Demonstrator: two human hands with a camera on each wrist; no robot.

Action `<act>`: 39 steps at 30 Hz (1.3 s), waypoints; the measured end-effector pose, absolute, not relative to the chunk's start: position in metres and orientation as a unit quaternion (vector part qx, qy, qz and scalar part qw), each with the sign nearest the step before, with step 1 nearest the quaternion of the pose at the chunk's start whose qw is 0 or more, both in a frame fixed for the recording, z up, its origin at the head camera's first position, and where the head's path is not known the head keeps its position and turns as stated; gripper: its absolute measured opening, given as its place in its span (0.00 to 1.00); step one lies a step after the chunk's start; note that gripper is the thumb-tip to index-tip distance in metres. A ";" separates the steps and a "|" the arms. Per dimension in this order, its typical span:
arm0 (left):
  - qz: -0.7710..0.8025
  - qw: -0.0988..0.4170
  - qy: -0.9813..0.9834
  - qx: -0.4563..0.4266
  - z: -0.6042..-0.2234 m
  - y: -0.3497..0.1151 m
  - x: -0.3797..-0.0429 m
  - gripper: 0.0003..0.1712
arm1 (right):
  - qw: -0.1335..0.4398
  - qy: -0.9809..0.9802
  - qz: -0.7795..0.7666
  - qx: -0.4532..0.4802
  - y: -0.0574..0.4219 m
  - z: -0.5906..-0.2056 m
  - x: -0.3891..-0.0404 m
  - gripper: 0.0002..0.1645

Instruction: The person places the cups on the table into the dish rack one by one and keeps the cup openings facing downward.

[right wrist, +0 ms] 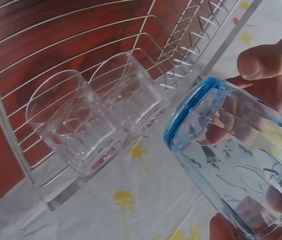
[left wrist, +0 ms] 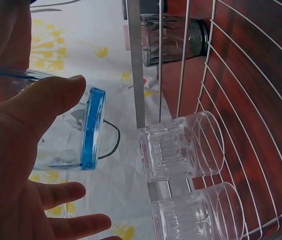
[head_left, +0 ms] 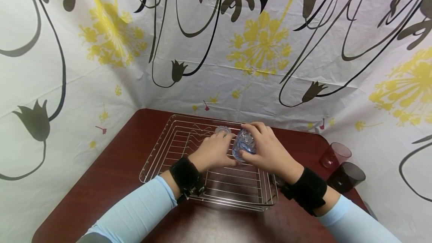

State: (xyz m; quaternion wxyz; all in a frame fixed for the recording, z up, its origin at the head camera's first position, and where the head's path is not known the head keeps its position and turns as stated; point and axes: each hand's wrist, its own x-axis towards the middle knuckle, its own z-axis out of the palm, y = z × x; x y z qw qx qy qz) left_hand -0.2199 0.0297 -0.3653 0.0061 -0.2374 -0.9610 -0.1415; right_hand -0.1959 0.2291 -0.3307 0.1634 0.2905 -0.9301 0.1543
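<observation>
A clear, blue-tinted glass [head_left: 243, 144] is in my right hand [head_left: 270, 149], which grips its side above the wire rack [head_left: 233, 188]. Its thick blue-edged end [right wrist: 193, 110] points down toward the rack in the right wrist view. My left hand [head_left: 214, 151] is at the glass's other side, thumb and fingers apart, with the thumb overlapping the glass in the left wrist view. Two clear tumblers stand in the rack side by side, one nearer [right wrist: 71, 120] and one beyond [right wrist: 128, 95] in the right wrist view.
On the dark red-brown table [head_left: 91, 175], a pink glass [head_left: 335, 155] and a smoky dark glass [head_left: 347, 177] lie or stand to the right of the rack. A patterned white curtain [head_left: 202, 96] hangs behind the table and along both sides.
</observation>
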 end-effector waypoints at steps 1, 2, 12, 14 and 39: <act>-0.145 0.003 -0.960 -0.238 -0.366 0.030 -0.220 0.57 | 0.164 -0.929 0.157 0.292 0.229 -0.331 -0.196 0.44; -0.149 -0.001 -0.959 -0.240 -0.366 0.029 -0.220 0.57 | 0.163 -0.928 0.160 0.294 0.228 -0.331 -0.196 0.44; -0.179 -0.020 -0.951 -0.251 -0.366 0.029 -0.224 0.53 | 0.161 -0.919 0.196 0.301 0.227 -0.336 -0.197 0.47; -0.191 -0.023 -0.947 -0.257 -0.367 0.029 -0.225 0.52 | 0.158 -0.920 0.200 0.298 0.227 -0.336 -0.196 0.47; -0.257 -0.043 -0.924 -0.279 -0.354 0.011 -0.232 0.44 | 0.089 -0.912 0.257 0.307 0.236 -0.343 -0.195 0.49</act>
